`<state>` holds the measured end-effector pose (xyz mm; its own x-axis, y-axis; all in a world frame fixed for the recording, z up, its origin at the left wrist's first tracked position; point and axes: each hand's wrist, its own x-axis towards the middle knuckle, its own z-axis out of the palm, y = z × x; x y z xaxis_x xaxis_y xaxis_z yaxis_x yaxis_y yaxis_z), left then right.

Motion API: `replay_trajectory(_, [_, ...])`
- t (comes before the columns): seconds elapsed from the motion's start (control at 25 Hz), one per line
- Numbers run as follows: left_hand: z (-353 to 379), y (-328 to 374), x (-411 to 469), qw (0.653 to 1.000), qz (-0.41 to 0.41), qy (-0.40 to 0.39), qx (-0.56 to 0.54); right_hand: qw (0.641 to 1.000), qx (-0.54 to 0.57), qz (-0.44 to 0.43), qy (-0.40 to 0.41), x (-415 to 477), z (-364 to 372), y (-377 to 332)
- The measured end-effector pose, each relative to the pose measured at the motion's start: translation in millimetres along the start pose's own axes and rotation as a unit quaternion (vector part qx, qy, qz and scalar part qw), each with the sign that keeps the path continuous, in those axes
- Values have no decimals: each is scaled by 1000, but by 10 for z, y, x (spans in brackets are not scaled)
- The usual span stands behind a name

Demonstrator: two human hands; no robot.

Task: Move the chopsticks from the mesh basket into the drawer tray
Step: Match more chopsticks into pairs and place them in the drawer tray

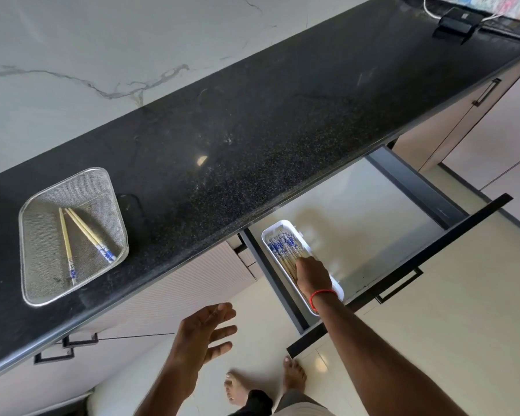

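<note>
Kitchen setting. A polished black speckled counter (252, 121) runs diagonally beneath a white marble-veined wall (87, 55). Beige cabinet fronts (433, 136) with black bar handles (487, 93) stand below. Glossy cream floor tiles (463, 310) reflect daylight. A small black device (455, 24) with white cable (430, 9) sits at the counter's far end.

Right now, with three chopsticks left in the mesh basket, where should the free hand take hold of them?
Probably at their bare wooden upper ends, coming straight down from above. The chopsticks lean inside the basket with painted tips low against the near wall, and the plain ends converge, so the open left hand could pinch all three together.
</note>
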<state>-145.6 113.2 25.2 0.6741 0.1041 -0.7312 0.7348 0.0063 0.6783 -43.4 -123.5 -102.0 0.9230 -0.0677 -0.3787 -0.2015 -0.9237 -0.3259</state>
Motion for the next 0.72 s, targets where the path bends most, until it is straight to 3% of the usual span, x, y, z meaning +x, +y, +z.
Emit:
replay_trajectory(0.44, [-43,-34,-53,1000,4,11,7,999,11,-7,-29,-11,-52,50])
replay_trajectory(0.72, [-145,69,-130,1000,18,22,-12,997,60,-47,30,-108,-289,-126])
